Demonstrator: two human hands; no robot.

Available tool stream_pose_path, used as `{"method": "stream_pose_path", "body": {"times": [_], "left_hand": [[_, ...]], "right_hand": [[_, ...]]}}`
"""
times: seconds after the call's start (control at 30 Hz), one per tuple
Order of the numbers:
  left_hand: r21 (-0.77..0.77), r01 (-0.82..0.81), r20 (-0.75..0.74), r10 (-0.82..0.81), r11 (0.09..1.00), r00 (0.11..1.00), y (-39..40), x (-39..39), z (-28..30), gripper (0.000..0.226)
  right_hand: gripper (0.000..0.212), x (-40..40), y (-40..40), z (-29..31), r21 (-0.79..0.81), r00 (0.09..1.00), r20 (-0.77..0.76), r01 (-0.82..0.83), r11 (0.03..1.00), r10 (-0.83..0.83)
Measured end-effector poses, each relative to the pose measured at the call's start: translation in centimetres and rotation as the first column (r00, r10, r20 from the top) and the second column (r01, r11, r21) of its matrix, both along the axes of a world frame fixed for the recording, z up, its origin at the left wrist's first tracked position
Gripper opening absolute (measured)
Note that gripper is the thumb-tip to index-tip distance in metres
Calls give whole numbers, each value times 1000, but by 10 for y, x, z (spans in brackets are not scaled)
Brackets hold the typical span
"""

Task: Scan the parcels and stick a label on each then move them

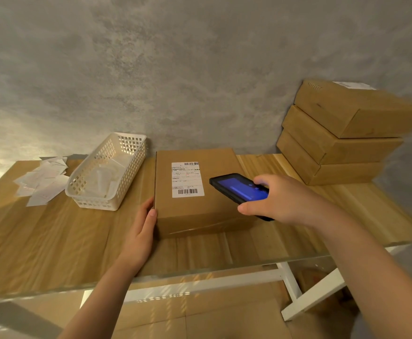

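One smooth cardboard parcel [200,192] is sitting mid-frame on the wood-grain worktop [53,241], its long axis running away from me, white barcoded label [187,179] facing up. My left hand [141,231] is pressing straight fingers against its left side. My right hand [280,199] is curling its fingers round a black scanner [239,188], screen glowing blue. The white lattice basket [107,171] at left is holding paper slips.

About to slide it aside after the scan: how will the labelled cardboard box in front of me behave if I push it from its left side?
The parcel looks like stiff corrugated card with flat faces, so it should slide, not roll. It sits low and wide on the smooth wooden table, so tipping seems unlikely. Its weight cannot be judged; the left hand resting flat against its side could steer it.
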State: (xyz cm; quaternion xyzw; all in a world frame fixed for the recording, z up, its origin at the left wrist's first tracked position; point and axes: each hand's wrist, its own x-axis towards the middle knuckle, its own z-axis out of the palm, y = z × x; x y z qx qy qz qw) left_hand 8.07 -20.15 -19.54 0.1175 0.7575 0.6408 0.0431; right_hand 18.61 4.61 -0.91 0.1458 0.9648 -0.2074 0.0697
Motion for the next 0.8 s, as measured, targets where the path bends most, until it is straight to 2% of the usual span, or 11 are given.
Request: {"method": "stream_pose_path", "body": {"times": [0.23, 0.5, 0.67, 0.8], "left_hand": [[-24, -2, -2, 2, 1000, 1000, 0, -1, -1, 27], [-12, 3, -3, -3, 1000, 1000, -1, -2, -4, 30], [-11, 4, -29, -4, 1000, 1000, -2, -2, -5, 50], [-22, 7, -21, -8, 1000, 1000, -2, -2, -5, 44]], "right_hand": [[77, 11, 0, 4, 1, 993, 95, -68, 998, 67], [71, 22, -3, 12, 36, 986, 140, -98, 995, 92], [69, 24, -4, 13, 49, 983, 152, -113, 992, 104], [74, 25, -3, 12, 56, 981, 157, -121, 991, 111]]}}
